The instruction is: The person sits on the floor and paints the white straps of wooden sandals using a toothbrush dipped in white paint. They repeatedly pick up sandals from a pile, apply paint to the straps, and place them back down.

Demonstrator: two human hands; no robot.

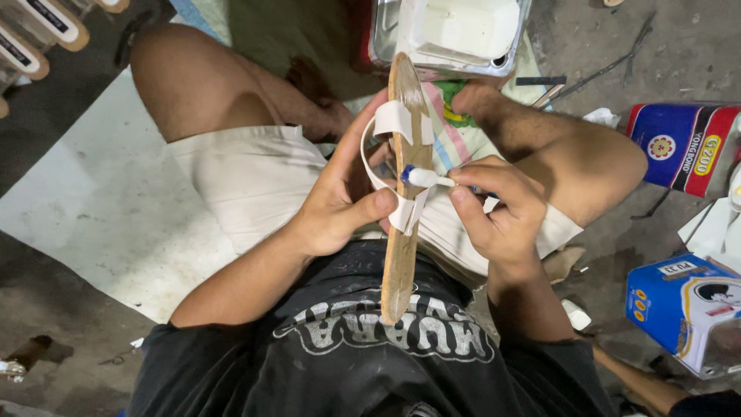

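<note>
My left hand [343, 197] grips a thin tan sandal sole [400, 255], held on edge over my lap, thumb pressing a white strap [384, 123] against it. The strap loops out from the sole toward my palm. My right hand [494, 208] pinches a small white glue tube with a blue tip [423, 177], its nozzle touching the sole's edge where the strap meets it.
A metal tray [378, 38] holding a white container sits ahead of my knees. A blue and red box [679, 143] and a blue carton [683, 309] lie at the right on the concrete floor. A white sheet [93, 193] covers the floor at the left.
</note>
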